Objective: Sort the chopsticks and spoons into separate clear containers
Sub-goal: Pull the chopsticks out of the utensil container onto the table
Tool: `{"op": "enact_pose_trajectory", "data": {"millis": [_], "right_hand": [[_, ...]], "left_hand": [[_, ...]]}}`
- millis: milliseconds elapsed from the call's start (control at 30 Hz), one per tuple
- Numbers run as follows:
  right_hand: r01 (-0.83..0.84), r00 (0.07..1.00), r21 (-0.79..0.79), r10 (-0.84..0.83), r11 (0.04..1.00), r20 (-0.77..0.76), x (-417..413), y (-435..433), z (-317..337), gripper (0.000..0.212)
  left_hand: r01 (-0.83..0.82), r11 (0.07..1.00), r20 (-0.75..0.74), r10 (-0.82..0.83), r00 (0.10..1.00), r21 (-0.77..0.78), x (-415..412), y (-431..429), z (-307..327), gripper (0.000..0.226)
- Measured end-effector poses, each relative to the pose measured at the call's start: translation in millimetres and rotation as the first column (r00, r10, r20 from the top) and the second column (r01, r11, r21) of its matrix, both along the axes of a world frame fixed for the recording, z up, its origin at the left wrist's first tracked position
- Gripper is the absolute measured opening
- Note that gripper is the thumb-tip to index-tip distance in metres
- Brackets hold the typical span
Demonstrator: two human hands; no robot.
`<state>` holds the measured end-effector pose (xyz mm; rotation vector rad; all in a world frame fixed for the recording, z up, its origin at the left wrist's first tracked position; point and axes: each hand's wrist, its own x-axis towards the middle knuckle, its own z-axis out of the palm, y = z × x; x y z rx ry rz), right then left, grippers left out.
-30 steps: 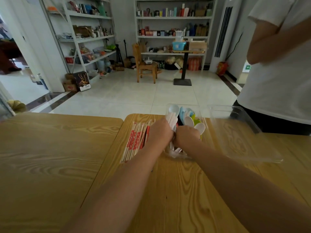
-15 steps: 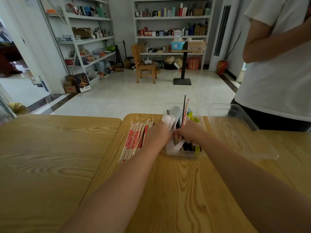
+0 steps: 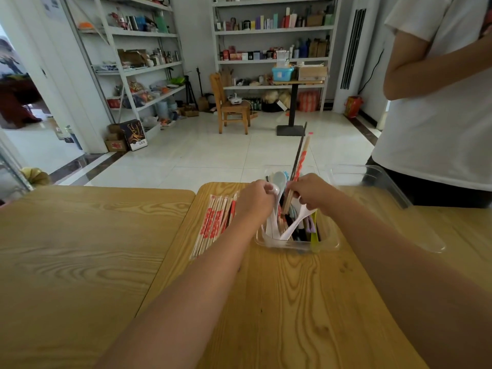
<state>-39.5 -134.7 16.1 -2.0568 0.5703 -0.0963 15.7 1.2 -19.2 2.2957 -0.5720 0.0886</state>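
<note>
A clear container [image 3: 296, 245] in the middle of the table holds mixed plastic spoons and chopsticks. My left hand [image 3: 254, 201] grips white spoons [image 3: 274, 209] at the container's left side. My right hand [image 3: 311, 191] pinches a wrapped red-and-white chopstick pair [image 3: 302, 161] and a dark chopstick [image 3: 298, 153], lifted so they stick up and away from me. A row of wrapped chopsticks [image 3: 214, 222] lies on the table left of the container. A second clear container [image 3: 378, 193] stands at the right, apparently with nothing in it.
A person in a white shirt [image 3: 439, 102] stands at the table's far right edge. Two wooden tables [image 3: 80, 249] meet along a seam left of the wrapped chopsticks. Shelves, a chair [image 3: 231, 105] and a small stand fill the room behind.
My right hand has drawn chopsticks up out of the mixed container; they now stand higher and point away. My left hand stays on the white spoons.
</note>
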Motion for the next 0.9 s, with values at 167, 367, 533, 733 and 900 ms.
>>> {"op": "enact_pose_trajectory", "data": {"millis": [167,367,533,733,900], "right_hand": [[-0.105,0.986,-0.013,0.102,0.994,-0.13,-7.1,6.4,4.8,0.027],[-0.132,0.971,0.14,0.156,0.981,-0.18,-19.4,9.6,-10.4,0.024],[-0.102,0.977,-0.07,0.087,0.992,-0.196,-15.2,7.9,-18.1,0.033],[-0.056,0.981,-0.297,-0.002,0.953,-0.192,-10.9,20.1,-36.6,0.032],[0.002,0.982,-0.27,-0.053,0.963,-0.184,-10.5,25.2,-38.7,0.028]], "left_hand": [[0.028,0.934,-0.369,-0.169,0.914,-0.356,-3.7,3.2,11.8,0.018],[-0.006,0.933,-0.524,-0.196,0.829,-0.36,-7.8,7.3,8.8,0.014],[-0.072,0.938,-0.521,-0.123,0.845,-0.338,-2.7,20.0,9.4,0.017],[-0.12,0.959,-0.476,-0.017,0.879,-0.256,8.6,59.5,15.2,0.008],[-0.184,0.983,-0.398,0.158,0.904,-0.026,17.3,102.9,-0.1,0.017]]}}
